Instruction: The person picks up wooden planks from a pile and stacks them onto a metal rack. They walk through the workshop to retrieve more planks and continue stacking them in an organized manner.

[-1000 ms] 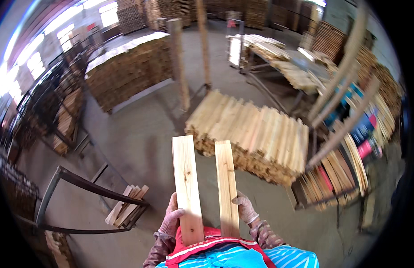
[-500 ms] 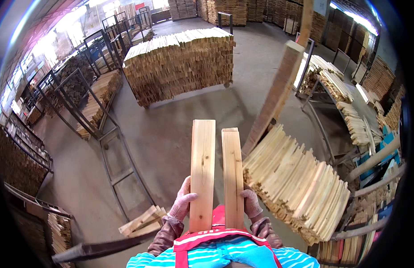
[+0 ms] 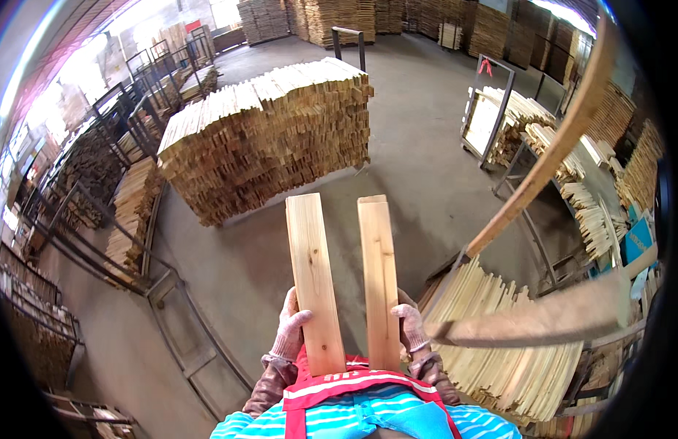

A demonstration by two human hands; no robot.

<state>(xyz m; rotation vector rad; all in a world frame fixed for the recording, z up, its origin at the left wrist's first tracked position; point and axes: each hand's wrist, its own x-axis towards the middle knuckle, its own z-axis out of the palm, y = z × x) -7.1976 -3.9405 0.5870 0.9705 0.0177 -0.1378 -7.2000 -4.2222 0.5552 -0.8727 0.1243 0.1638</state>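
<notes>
In front of my body I hold two lengths of pale, knotty timber pointing away from me. My gloved left hand (image 3: 288,325) is closed round the outer side of the left wooden board (image 3: 315,285), thumb on its edge and fingers mostly hidden beneath. The right wooden board (image 3: 379,285), which looks narrower, is gripped from its outer side by my gloved right hand (image 3: 410,323). A gap separates the two, wider at the far ends. Their near ends rest against my red apron (image 3: 361,380). Whether each is a single piece or stacked pieces, I cannot tell.
Ahead stands a big stack of wooden strips (image 3: 269,143). At right, more strips (image 3: 511,366) lie behind slanting wooden posts (image 3: 555,150) and a blurred beam (image 3: 537,314). A metal cart frame (image 3: 189,322) sits low on the left. Loaded racks (image 3: 580,212) line the far right.
My view has swung right and come closer to the big stack, which now sits further left and lower. The left board leans slightly left, widening the gap. Both hands keep their grip.
</notes>
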